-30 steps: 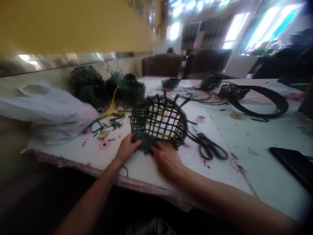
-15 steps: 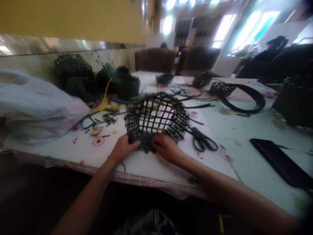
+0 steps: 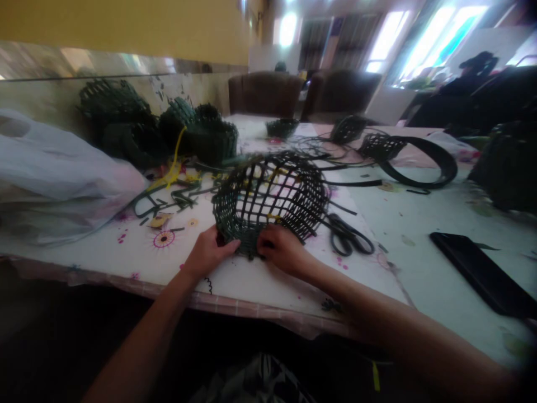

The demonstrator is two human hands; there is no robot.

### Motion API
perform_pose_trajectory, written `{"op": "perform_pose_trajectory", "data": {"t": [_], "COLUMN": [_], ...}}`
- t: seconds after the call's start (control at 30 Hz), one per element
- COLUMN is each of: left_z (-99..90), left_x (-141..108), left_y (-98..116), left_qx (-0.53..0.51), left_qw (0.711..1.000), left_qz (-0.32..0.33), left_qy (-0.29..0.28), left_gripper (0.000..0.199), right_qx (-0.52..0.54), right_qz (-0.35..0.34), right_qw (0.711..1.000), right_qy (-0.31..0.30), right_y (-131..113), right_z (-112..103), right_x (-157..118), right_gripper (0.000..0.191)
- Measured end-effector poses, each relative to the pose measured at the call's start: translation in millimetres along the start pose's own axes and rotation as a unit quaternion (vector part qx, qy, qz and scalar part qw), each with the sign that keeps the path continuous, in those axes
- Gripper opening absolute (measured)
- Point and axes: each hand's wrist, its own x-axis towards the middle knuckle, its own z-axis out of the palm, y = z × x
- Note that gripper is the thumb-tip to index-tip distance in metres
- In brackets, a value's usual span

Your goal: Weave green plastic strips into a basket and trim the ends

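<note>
Hands half-closed, left hand point(image 3: 207, 253) and right hand point(image 3: 279, 249) gripping the edge of a green woven basket point(image 3: 240, 235).

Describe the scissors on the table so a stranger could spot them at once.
Find the flowered white cloth on the table, where the left hand and right hand hold a dark green open-weave basket. Just right of that basket lie the scissors, set apart from the loose strips nearby by their two large black looped handles.
</note>
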Motion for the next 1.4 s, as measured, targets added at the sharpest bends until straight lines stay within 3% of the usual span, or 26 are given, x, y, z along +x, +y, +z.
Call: {"op": "perform_pose_trajectory", "data": {"t": [0.67,1.4], "left_z": [0.6,3.1], "left_x": [-1,-4], "left_y": [-3,9], "left_qx": [0.010,0.019], "left_qw": [1.000,0.999], "left_qz": [0.013,0.042], "left_qy": [-0.002,0.006], "left_gripper": [0.040,0.036], "right_qx": [0.035,-0.013], "right_qz": [0.025,0.077], "right_qw": [0.999,0.997], "right_qy": [-0.023,-0.024], "right_y": [0,-6], "right_z": [-4,-3], "right_x": [2,9], "right_gripper": [0.015,0.016]}}
